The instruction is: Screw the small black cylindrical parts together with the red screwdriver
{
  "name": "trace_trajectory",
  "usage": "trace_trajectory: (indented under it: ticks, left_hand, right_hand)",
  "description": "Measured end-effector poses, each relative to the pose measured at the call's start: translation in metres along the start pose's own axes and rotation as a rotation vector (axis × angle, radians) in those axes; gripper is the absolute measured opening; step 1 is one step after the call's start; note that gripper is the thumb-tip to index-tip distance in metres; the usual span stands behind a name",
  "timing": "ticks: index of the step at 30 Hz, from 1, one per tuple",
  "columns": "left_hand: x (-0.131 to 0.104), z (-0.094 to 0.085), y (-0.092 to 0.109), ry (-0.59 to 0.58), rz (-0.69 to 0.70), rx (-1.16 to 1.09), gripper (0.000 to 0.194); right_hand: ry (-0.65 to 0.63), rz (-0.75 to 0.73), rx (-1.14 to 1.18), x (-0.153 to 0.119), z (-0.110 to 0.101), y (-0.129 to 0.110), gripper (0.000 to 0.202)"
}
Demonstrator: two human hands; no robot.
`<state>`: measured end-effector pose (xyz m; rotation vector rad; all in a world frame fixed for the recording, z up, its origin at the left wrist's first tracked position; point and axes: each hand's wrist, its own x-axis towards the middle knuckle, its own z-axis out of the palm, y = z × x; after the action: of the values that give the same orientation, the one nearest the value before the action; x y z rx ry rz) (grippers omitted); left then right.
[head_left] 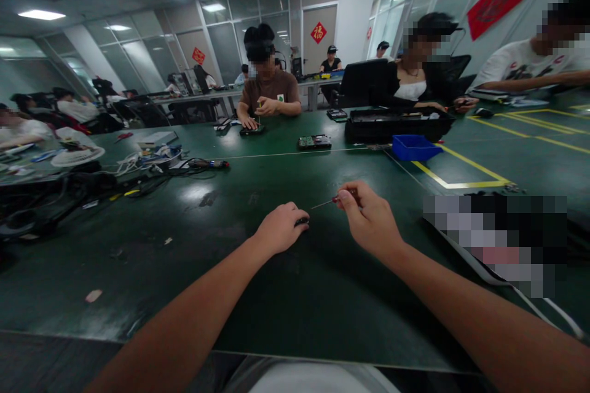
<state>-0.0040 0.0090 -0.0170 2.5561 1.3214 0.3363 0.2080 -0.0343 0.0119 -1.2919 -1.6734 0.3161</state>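
Over the middle of the green table (258, 313), my left hand (281, 227) is closed around a small dark object (302, 221). Only one end of it shows past the fingers, so its kind is unclear. My right hand (369, 218) pinches a screwdriver (325, 203) by its dark red handle. The thin metal shaft points left toward the dark object, with a short gap between its tip and my left hand. Most of the handle is hidden by my right fingers.
Tangled cables (161, 163) and black gear crowd the left. Ahead lie a hard drive (314, 142), a blue bin (415, 147) and a long black case (396, 126). A blurred-out flat item (498, 245) with a white strap sits at right. Co-workers sit across the table.
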Motion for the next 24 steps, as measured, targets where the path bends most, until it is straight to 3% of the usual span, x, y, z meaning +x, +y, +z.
trace_trajectory:
  ticks: [11,15,20,24]
  left_hand:
    - [0.0,-0.003,-0.002,0.013,0.03,-0.037,0.014]
    - [-0.002,-0.002,-0.002,0.044,0.012,-0.1,0.019]
    - [-0.003,-0.012,-0.007,0.143,-0.044,-0.287,0.024]
    - [0.0,-0.027,-0.021,0.28,-0.174,-0.492,0.026]
  right_hand:
    - [-0.018,0.006,-0.005,0.0,-0.001,-0.003,0.022]
    - [-0.015,0.011,0.001,0.0,0.0,-0.003,0.021]
    - [-0.012,-0.001,0.007,0.0,0.0,-0.002,0.021]
    - [-0.027,-0.007,-0.01,0.0,-0.001,-0.003,0.021]
